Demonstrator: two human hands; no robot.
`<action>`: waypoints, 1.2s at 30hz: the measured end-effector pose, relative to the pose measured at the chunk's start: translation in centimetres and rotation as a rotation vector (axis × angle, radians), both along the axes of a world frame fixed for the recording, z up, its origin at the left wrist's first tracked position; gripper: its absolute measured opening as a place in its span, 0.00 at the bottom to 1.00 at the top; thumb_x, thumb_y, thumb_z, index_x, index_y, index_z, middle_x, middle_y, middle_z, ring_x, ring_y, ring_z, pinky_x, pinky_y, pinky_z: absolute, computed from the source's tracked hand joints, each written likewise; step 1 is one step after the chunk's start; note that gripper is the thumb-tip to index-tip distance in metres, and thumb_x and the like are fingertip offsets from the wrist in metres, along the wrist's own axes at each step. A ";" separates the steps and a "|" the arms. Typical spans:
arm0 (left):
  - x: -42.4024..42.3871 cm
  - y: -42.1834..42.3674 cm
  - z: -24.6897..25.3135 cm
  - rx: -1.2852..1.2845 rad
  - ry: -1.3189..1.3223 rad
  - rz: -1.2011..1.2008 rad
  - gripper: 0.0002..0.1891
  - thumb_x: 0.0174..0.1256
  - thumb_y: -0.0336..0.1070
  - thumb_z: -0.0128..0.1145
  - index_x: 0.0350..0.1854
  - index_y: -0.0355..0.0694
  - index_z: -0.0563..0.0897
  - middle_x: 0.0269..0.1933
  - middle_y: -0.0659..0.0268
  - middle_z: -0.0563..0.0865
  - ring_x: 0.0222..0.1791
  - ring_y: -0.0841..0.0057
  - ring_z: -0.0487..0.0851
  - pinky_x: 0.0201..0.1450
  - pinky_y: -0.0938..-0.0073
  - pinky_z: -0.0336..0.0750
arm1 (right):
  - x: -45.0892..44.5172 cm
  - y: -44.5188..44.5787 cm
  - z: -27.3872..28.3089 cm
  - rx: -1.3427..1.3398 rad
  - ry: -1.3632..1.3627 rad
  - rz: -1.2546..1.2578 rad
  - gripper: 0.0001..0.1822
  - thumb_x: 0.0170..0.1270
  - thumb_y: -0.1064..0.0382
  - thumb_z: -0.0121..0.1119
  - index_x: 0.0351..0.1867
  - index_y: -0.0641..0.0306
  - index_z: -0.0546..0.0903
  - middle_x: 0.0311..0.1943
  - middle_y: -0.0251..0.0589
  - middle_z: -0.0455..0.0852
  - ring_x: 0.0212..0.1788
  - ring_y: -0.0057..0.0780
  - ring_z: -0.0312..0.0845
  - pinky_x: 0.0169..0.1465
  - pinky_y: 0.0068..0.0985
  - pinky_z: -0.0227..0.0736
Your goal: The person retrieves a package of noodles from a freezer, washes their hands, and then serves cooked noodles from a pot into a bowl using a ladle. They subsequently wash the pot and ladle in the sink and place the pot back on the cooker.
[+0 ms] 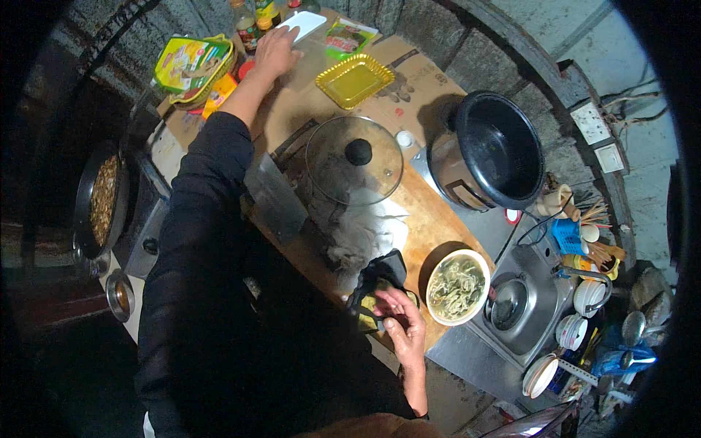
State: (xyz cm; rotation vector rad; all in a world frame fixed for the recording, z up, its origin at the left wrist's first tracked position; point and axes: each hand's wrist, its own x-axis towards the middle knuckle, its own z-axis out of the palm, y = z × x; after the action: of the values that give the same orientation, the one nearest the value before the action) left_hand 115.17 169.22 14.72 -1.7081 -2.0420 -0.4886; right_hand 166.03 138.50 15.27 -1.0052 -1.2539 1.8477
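Note:
My left hand (276, 52) reaches to the far side of the cardboard-covered table, its fingers at the near end of a white flat rectangular object (304, 24); whether they grip it cannot be told. Bottles stand just beyond and left of it. My right hand (404, 323) is near my body with fingers curled and apart, beside a black item (386, 271) with a yellowish patch. Right of that hand, a white bowl (458, 287) of greenish shredded food in liquid stands on the wooden board (427, 219). A glass lid (355, 160) with a black knob lies above a crumpled whitish cloth (367, 232).
A gold tray (355, 81) and a green packet (348, 38) lie at the back, a yellow basket (233, 57) at the left. A cleaver blade (275, 197) lies left of the lid. A large black-lined pot (501, 150), a sink (539, 306) and stacked bowls are right. A food-filled pan (104, 200) is far left.

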 end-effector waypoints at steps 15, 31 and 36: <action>2.7 -2.0 -15.4 -0.141 -0.844 0.126 0.21 0.55 0.49 0.63 0.41 0.35 0.83 0.30 0.50 0.86 0.32 0.66 0.86 0.39 0.64 0.78 | -1.3 -0.3 -0.1 -0.025 -0.046 0.103 0.27 0.65 0.63 0.61 0.64 0.67 0.69 0.58 0.48 0.78 0.53 0.31 0.77 0.59 0.31 0.72; 6.1 3.0 -14.4 -0.061 -1.467 0.492 0.14 0.44 0.41 0.69 0.33 0.40 0.86 0.29 0.61 0.88 0.28 0.68 0.88 0.38 0.71 0.81 | -2.6 -0.5 0.0 -0.044 -0.085 0.054 0.30 0.64 0.58 0.63 0.63 0.71 0.69 0.56 0.54 0.78 0.50 0.34 0.78 0.56 0.33 0.73; 5.0 -1.1 -13.7 -0.005 -1.473 0.069 0.06 0.52 0.36 0.62 0.25 0.40 0.82 0.22 0.67 0.84 0.19 0.74 0.82 0.29 0.71 0.77 | -2.9 -0.1 0.2 -0.049 -0.064 0.088 0.27 0.64 0.66 0.60 0.64 0.70 0.69 0.57 0.52 0.78 0.52 0.32 0.77 0.58 0.31 0.72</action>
State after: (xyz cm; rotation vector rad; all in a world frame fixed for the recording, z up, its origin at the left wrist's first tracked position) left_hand 120.20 168.11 1.06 -1.2745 -2.8711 -2.1674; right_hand 163.15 138.44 15.49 -1.0580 -1.3161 1.9352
